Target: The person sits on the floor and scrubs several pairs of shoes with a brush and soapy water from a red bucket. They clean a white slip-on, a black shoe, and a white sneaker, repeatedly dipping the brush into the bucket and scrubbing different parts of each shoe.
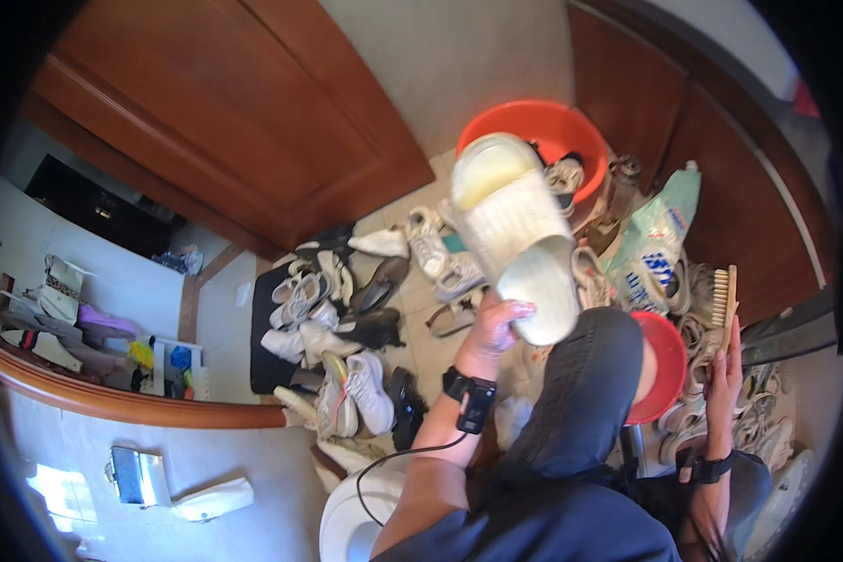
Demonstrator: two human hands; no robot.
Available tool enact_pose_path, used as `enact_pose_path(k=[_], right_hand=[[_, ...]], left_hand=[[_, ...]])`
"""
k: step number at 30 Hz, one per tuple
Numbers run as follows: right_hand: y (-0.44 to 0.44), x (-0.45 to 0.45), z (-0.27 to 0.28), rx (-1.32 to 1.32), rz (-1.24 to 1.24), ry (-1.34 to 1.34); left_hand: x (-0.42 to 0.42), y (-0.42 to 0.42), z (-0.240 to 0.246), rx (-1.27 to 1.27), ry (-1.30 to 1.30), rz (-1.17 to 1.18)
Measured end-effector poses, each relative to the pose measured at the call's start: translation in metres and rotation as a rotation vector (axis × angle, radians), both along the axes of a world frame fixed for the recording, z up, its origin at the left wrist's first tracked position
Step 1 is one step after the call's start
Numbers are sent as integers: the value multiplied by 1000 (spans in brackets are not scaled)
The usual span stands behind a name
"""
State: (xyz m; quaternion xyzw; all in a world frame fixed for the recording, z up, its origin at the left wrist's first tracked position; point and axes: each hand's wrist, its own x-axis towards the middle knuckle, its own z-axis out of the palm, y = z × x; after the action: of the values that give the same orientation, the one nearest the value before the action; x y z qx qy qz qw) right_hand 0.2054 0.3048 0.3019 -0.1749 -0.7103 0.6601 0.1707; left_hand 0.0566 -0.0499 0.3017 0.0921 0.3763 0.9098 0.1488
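Note:
My left hand [500, 324] grips a white slide sandal [516, 228] by its heel end. The sandal is lifted above the floor, with its insole and broad strap facing up and its toe pointing away from me. On the right, my right hand [723, 383] holds a wooden brush [728, 302] by the handle. Its pale bristles face left. Brush and sandal are well apart, with my knee between the two hands.
An orange-red basin [534, 116] with shoes inside stands behind the sandal. A red basin [659, 369] sits beside my knee, near a green detergent bag [657, 239]. Several shoes crowd the tiled floor and a black mat [265, 351]. A brown wooden door [253, 105] is at upper left.

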Motion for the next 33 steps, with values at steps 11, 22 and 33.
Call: enact_pose_path(k=[11,22,33], right_hand=[[-15,46,61,118,-124,363],[-32,29,56,461,8,326],[-57,-66,82,549,111,-22]], left_hand=[[14,174,116,878,10,-719],[-14,233,10,85,103,-296],[-15,252,-9,-152,343,155]])
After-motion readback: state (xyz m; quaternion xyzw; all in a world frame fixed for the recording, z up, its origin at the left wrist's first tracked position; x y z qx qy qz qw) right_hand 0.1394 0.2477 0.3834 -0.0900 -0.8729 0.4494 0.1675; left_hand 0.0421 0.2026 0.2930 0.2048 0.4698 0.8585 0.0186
